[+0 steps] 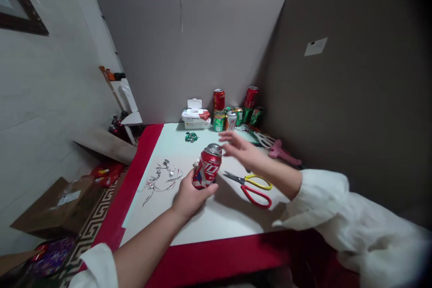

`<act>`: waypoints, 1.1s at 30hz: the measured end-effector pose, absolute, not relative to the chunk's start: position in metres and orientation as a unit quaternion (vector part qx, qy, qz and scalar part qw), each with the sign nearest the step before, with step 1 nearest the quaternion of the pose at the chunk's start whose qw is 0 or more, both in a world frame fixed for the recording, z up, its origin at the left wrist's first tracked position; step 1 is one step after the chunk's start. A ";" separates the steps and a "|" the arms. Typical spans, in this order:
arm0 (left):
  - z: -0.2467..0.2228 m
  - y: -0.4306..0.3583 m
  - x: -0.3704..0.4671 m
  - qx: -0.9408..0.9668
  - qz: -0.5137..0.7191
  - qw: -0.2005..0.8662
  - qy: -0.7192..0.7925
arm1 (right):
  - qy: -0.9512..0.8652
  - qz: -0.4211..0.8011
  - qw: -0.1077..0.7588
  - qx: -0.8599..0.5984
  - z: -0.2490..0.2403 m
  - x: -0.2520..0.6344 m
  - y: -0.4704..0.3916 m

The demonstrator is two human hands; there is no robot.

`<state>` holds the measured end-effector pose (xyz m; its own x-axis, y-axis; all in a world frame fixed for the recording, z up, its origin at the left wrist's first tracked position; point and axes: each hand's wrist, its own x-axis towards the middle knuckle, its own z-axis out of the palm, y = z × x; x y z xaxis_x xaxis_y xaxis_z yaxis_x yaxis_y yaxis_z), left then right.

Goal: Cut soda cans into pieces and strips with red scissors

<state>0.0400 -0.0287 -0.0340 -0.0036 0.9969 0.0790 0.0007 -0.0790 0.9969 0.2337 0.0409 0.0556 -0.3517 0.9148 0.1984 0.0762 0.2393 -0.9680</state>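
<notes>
My left hand [193,195] is wrapped round the lower part of a red drink can [209,166], which leans slightly over the white sheet on the table. My right hand [238,147] is beside the can's silver top, fingers apart and holding nothing; whether a fingertip touches the rim I cannot tell. Just right of the can lies a pair of scissors [245,182], blades parted, with one yellow and one red handle. Thin cut metal strips and scraps [162,179] are spread on the sheet to the left.
Several red and green cans [219,121] stand at the back, some stacked, beside a wipes pack [195,119]. A small green metal bundle [191,137] lies before it. On the right is a pink glue gun [284,153]. Grey panels [195,54] border the table's back and right.
</notes>
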 end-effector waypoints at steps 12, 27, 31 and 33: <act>-0.025 -0.031 0.039 0.462 0.542 0.545 0.442 | -0.608 0.334 0.466 -0.549 0.058 0.340 0.093; -0.036 -0.038 0.045 0.677 0.457 0.449 0.362 | -0.921 0.100 0.225 -0.302 0.023 0.217 0.096; -0.040 -0.040 0.043 0.643 0.494 0.476 0.342 | -0.948 0.009 0.152 -0.280 0.011 0.177 0.095; -0.041 -0.041 0.041 0.620 0.512 0.491 0.335 | -0.948 -0.023 0.133 -0.289 0.003 0.162 0.101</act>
